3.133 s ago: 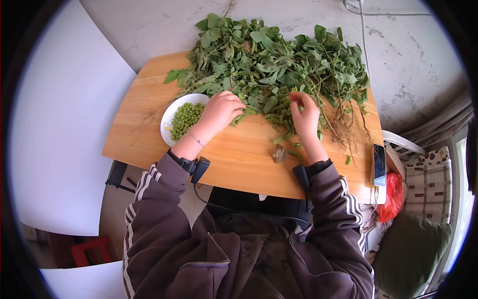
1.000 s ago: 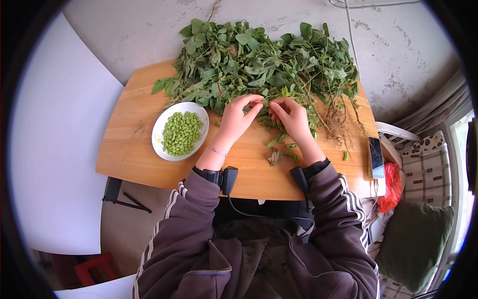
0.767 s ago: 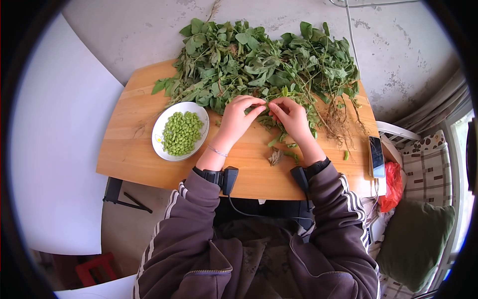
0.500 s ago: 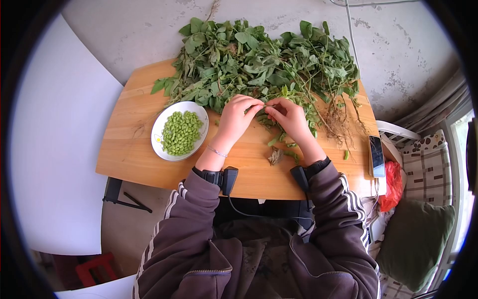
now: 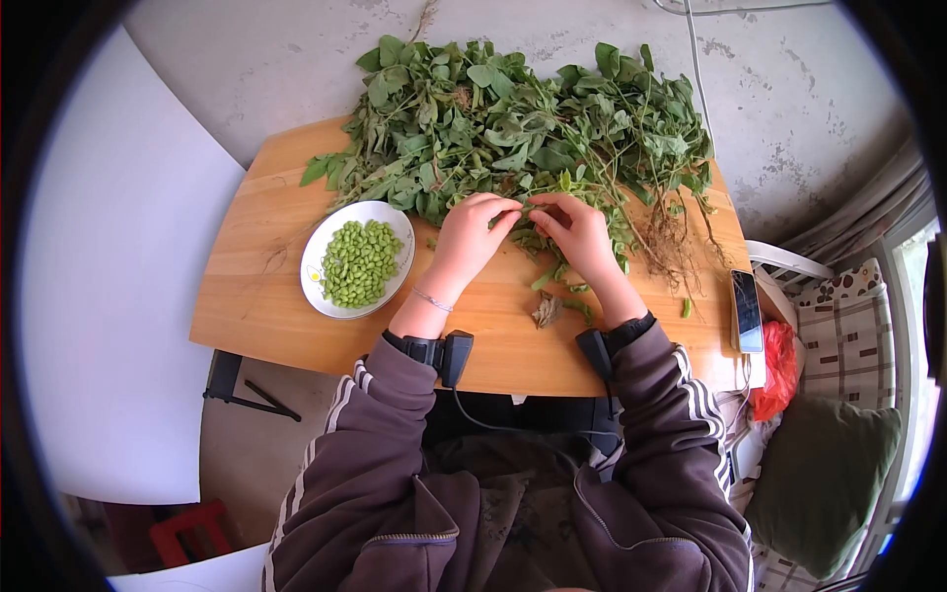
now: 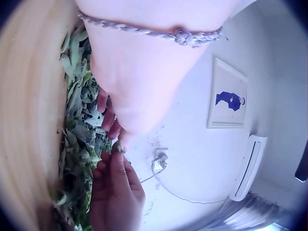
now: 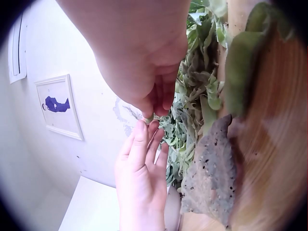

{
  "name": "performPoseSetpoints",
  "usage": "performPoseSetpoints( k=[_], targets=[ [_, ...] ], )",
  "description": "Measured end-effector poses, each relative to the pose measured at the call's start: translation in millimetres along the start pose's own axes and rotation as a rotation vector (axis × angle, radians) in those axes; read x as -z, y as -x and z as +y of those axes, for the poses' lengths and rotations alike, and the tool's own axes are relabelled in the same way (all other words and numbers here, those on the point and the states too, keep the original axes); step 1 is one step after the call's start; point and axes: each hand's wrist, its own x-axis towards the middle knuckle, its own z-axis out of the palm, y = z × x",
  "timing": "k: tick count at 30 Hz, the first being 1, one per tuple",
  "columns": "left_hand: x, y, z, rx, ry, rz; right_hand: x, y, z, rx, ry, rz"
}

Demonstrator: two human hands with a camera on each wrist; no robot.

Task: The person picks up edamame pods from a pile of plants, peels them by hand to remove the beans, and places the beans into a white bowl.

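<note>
Both hands meet above the table, in front of the leafy plants. My left hand (image 5: 468, 234) and right hand (image 5: 584, 240) pinch a small green edamame pod (image 6: 119, 147) between their fingertips and thumbs. In the right wrist view a sliver of the pod (image 7: 149, 119) shows; the fingers hide the rest. A white bowl (image 5: 405, 249) of shelled green beans (image 5: 359, 264) stands left of the left hand. Heaped soybean plants (image 5: 513, 118) with leaves, stems and roots (image 5: 673, 247) lie behind the hands.
A dry curled leaf (image 5: 546, 310) and loose pods (image 5: 579, 312) lie on the wooden table (image 5: 493, 335) near the right wrist. Another pod (image 5: 686, 308) is farther right. A phone (image 5: 746, 310) sits at the right edge, with a red bag (image 5: 774, 373) beyond it.
Three seconds ago the hands were apart, the left beside the bowl and the right by the plants. They came together at the pod; in the last second only the fingertips shift slightly.
</note>
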Motion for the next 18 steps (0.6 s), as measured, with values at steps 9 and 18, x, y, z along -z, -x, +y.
performPoseSetpoints(
  k=[9, 18],
  targets=[
    [-7, 2, 9, -0.15, -0.243, 0.015, 0, 2, 1, 0.259, 0.24, -0.036],
    [-12, 6, 6, -0.165, -0.362, -0.052, 3, 4, 1, 0.321, 0.397, -0.042]
  ],
)
